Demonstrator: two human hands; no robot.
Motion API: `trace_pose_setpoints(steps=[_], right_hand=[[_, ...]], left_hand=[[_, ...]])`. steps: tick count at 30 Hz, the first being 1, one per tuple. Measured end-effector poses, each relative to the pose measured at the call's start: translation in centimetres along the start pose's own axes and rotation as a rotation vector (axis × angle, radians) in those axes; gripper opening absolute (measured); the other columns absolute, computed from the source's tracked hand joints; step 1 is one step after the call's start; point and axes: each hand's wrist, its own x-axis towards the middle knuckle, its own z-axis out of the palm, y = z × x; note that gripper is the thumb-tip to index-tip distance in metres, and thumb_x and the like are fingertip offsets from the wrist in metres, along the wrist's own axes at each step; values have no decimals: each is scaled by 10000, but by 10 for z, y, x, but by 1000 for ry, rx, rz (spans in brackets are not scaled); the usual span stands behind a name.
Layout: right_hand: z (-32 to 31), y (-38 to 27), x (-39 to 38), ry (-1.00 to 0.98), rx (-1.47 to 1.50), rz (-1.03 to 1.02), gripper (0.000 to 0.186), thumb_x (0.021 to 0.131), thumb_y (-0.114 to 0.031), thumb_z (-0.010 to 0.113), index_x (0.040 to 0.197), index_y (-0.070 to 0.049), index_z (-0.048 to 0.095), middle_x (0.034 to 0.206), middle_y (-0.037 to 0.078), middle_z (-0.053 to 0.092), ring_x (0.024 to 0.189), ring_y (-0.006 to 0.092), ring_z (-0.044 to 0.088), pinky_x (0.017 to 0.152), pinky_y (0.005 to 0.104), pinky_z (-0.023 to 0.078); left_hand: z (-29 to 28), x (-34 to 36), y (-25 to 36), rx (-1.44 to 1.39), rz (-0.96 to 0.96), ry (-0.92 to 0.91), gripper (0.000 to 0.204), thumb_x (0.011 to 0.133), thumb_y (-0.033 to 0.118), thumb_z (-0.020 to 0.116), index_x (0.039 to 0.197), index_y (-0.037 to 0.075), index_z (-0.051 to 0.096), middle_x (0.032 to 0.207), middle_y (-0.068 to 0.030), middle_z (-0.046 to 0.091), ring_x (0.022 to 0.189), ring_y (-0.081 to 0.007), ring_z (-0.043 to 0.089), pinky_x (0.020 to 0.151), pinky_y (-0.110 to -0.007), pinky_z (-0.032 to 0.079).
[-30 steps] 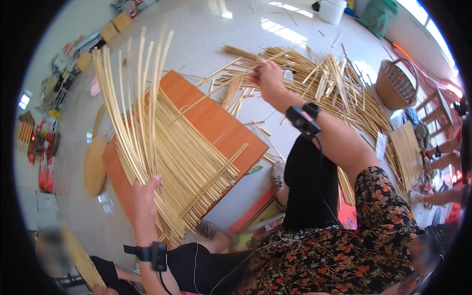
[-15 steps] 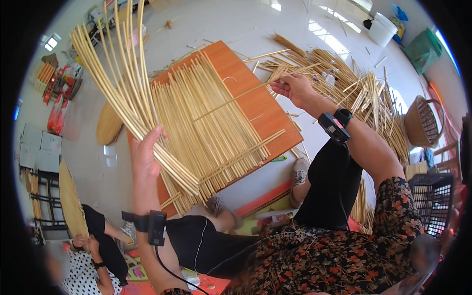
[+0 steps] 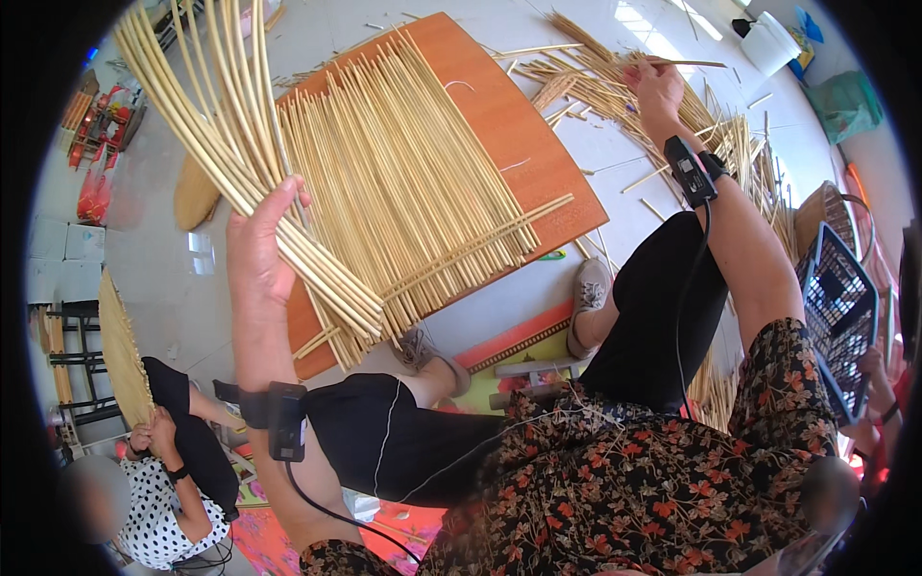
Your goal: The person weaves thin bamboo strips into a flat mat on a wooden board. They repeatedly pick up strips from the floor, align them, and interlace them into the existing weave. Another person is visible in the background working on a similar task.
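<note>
With the middle of the head view as the centre of the dial, the person's left hand (image 3: 264,245) is at 9 o'clock, its fingers curled firmly around a thick bundle of long, straw-coloured stalks (image 3: 235,178). Above the fist the bundle fans loosely toward 11 o'clock, while its lower ends point toward 4 o'clock, crossing in front of the near edge of a flat row of slim, straw-coloured stalks (image 3: 394,173); whether bundle and row touch cannot be told. That row lies side by side at 11 o'clock on an orange-brown wooden tabletop (image 3: 547,144), with a narrow crosswise strip of pale stalks (image 3: 485,242) over its near ends. Between 1 and 2 o'clock the right hand (image 3: 657,88) has thumb and fingertips drawn together on a thin, tan stalk (image 3: 699,63) pointing toward 3 o'clock, above a loose heap of dry, pale stalks (image 3: 581,82) on the floor. Beyond, near 2 o'clock, stand a white plastic bucket (image 3: 771,43) and a green bag (image 3: 845,104); a blue-and-black latticed plastic crate (image 3: 845,331) is at 3 o'clock. At 8 o'clock a co-worker in a polka-dot top (image 3: 158,509) grips a flat, pale woven panel (image 3: 125,350).
</note>
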Motion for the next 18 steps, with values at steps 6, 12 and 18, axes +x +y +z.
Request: trace_pose_setpoints(steps=[6,12,18], right_hand=[[-136,88,106,-261,-910,14,365,933,-182,686,1216,6,552,957,124,710,905,266,702,818,355,572],[-1,1,-47,-830,-332,297,328,943,-189,653,1202,9,620,1002,69,682,866,174,671,792,323,578],[22,-2,-128,-1519,-1088,-427,403,780,-171,773,1162,-89,679,1151,119,695,1110,310,641,917,427,514]], left_hand=[[31,10,-15,-84,-75,-133,242,902,38,718,1130,-2,649,960,-74,706,803,-136,680,647,-253,563],[39,-7,-16,11,-196,-143,215,897,57,725,1094,-6,668,959,-90,718,802,-144,696,642,-270,591],[74,5,-24,-22,-265,-242,237,905,73,714,1108,-40,670,930,-89,709,794,-149,691,652,-281,590]])
